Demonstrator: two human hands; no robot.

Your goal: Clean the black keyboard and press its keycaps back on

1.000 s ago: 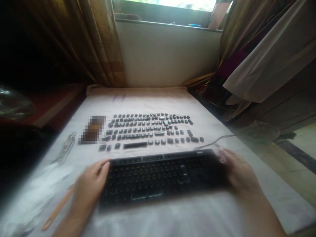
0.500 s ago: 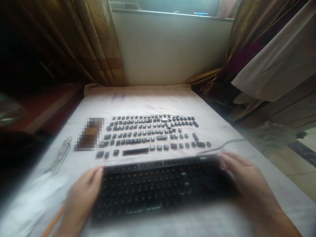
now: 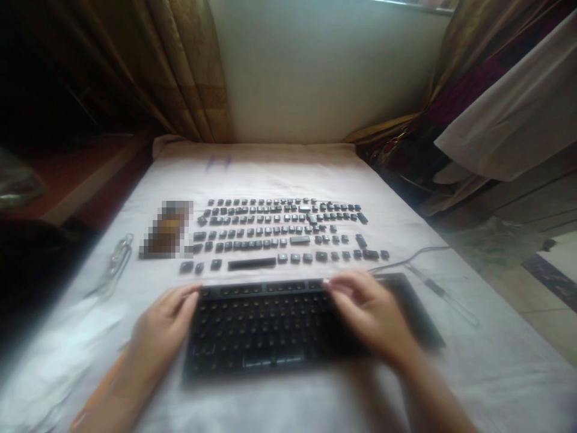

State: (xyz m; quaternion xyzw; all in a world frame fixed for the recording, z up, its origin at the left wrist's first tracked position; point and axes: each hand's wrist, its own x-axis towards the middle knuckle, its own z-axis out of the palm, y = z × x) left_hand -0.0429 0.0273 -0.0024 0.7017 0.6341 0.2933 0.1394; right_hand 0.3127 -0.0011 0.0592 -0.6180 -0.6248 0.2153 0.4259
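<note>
A black keyboard base (image 3: 270, 325), stripped of its keycaps, lies in front of me on the white cloth. My left hand (image 3: 166, 325) grips its upper left corner between thumb and fingers. Over the right part of the base is my right hand (image 3: 369, 313), with thumb and fingertips pinched at the top edge. Beyond the base, loose black keycaps lie in several rows, with the long spacebar (image 3: 251, 263) in the nearest row.
A pixelated brown object (image 3: 166, 231) and a coiled clear cable (image 3: 118, 258) lie at the left. Crumpled white plastic (image 3: 58, 355) and an orange stick (image 3: 101, 385) are nearer. A grey cord (image 3: 406, 252) runs along the right.
My right hand has moved left from the base's right end to its top edge further in. The base now lies flatter and slightly further right. The view has tilted down.
</note>
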